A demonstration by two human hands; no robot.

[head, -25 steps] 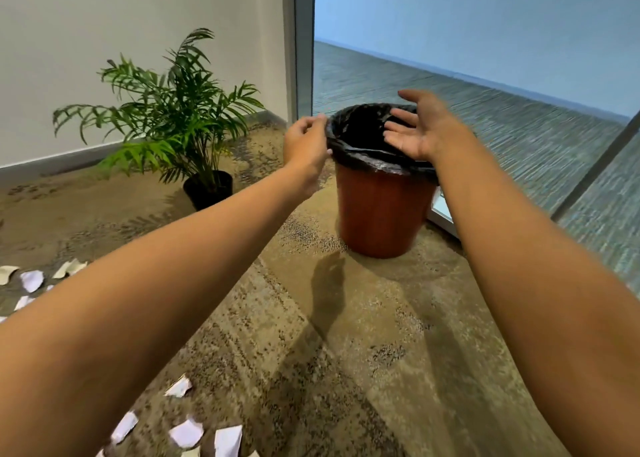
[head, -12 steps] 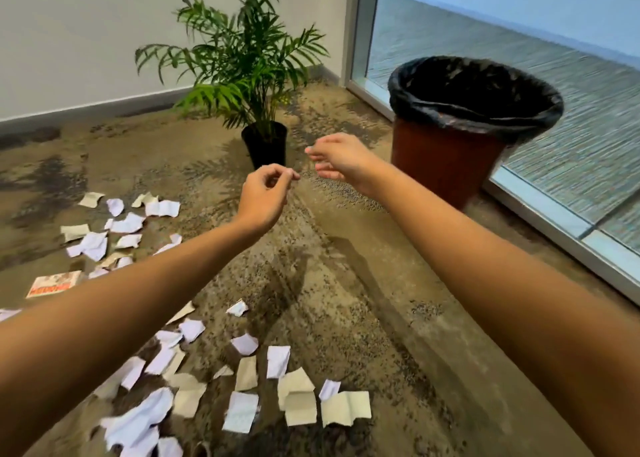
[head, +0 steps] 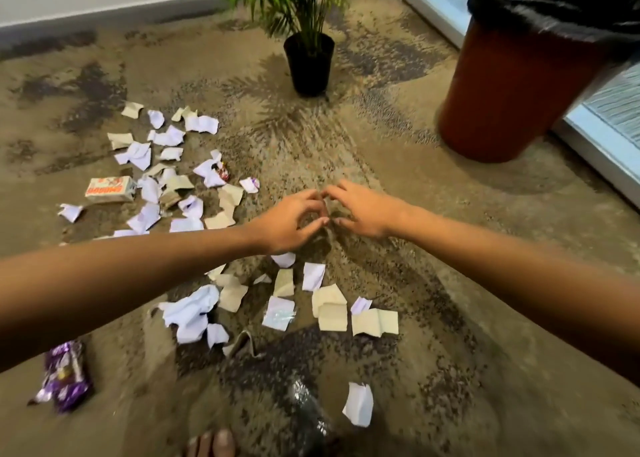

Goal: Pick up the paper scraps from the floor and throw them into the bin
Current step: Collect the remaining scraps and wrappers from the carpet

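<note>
Several white and cream paper scraps lie on the patterned carpet: one cluster at mid-left [head: 166,166] and another nearer me [head: 329,309], plus a lone scrap [head: 358,404] at the bottom. The brown bin [head: 509,89] with a black liner stands at the upper right. My left hand [head: 294,221] and my right hand [head: 363,211] hover side by side over bare carpet between the two clusters, fingertips almost touching, fingers curled and apart. Neither hand holds anything that I can see.
A potted palm [head: 310,62] stands at the top centre. A small printed carton [head: 110,188] lies among the left scraps, and a purple wrapper [head: 65,375] at the lower left. A glass wall frame [head: 602,138] runs along the right. My bare toes [head: 211,444] show at the bottom.
My view has dropped from the bin to the floor. Both hands have left the bin's rim, come down and back, and now meet low over the carpet near the scraps.
</note>
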